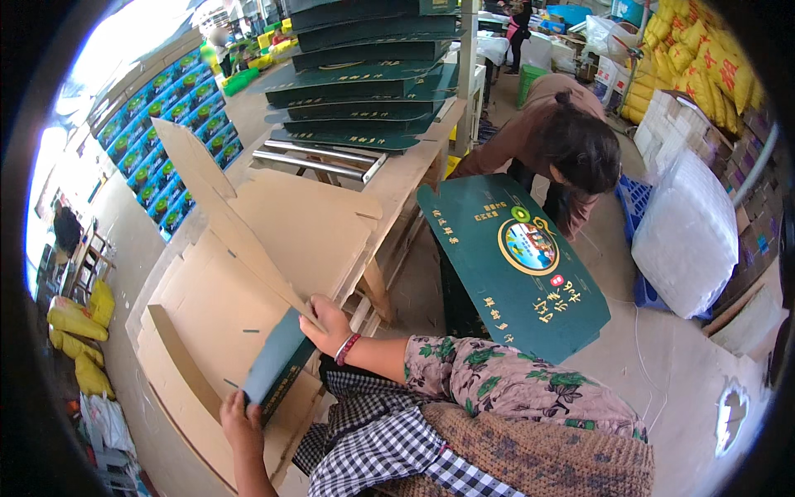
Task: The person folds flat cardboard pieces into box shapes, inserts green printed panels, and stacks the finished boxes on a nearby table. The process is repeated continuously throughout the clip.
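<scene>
My left hand (241, 424) grips the near edge of a flat cardboard box blank (277, 364), dark green outside and brown inside. My right hand (328, 325) pinches its upper flap, folding it over. The blank lies on a heap of brown unfolded blanks (273, 240) on a wooden table (406, 166). A finished dark green box (517, 265) with a round picture label leans beside my right forearm.
A tall stack of dark green flat boxes (364, 74) stands at the table's far end. A person in brown (563, 141) bends over to the right. White sacks (687, 232), a blue crate (633, 199), yellow bags (704, 50) and blue cartons (170, 141) surround the table.
</scene>
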The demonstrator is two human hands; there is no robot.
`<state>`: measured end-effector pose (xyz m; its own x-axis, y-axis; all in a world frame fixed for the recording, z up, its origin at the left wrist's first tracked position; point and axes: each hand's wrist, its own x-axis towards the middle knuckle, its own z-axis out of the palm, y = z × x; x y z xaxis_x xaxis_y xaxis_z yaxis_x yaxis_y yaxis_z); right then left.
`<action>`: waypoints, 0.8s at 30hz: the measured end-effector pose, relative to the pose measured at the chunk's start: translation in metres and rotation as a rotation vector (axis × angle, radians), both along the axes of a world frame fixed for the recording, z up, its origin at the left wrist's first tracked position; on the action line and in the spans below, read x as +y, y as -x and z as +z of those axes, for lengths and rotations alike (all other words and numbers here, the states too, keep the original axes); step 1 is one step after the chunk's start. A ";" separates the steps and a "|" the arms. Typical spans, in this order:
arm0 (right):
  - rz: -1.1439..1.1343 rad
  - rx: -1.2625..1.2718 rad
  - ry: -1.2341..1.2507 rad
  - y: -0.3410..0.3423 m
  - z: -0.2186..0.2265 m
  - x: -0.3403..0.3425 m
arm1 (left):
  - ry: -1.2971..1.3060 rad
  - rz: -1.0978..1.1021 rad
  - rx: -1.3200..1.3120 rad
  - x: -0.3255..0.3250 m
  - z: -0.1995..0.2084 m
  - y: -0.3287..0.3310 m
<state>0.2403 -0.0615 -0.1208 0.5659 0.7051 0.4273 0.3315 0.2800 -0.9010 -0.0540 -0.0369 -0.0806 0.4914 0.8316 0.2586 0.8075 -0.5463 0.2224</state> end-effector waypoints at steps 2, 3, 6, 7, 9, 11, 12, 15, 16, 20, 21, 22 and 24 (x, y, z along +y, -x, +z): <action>0.005 -0.057 -0.060 0.002 -0.007 -0.001 | 0.169 -0.045 0.093 -0.010 0.021 -0.009; -0.004 -0.043 -0.059 -0.003 -0.006 0.006 | 0.276 -0.016 0.135 -0.006 0.026 -0.014; 0.051 -0.117 0.269 -0.008 0.006 -0.019 | 0.485 0.008 0.234 0.015 0.022 -0.003; 0.110 -0.157 0.463 -0.012 0.024 -0.047 | 0.497 0.020 0.255 0.014 0.019 0.006; 0.424 -0.312 0.543 -0.006 0.023 -0.077 | 0.506 0.013 0.281 0.017 0.021 0.001; 0.509 -0.679 -0.133 0.025 0.039 -0.079 | 0.649 0.028 0.290 0.020 0.025 -0.001; 0.385 -0.815 -0.117 0.037 0.054 -0.070 | 0.717 0.028 0.289 0.024 0.025 -0.003; 0.382 -1.222 0.513 0.049 0.031 0.003 | 0.708 -0.076 0.317 0.042 0.005 0.002; 0.647 -1.242 0.835 0.044 0.062 0.014 | 0.606 -0.166 0.334 0.041 -0.004 0.009; 0.687 -1.210 0.793 0.044 0.051 0.035 | 0.497 -0.183 0.377 0.036 -0.002 0.023; 0.746 -1.231 0.791 0.046 0.051 0.036 | 0.529 -0.134 0.369 0.033 0.004 0.020; 0.804 -1.252 0.788 0.045 0.054 0.037 | 0.589 -0.124 0.365 0.034 0.001 0.024; 0.842 -1.283 0.768 0.046 0.051 0.039 | 0.692 -0.107 0.352 0.040 -0.002 0.030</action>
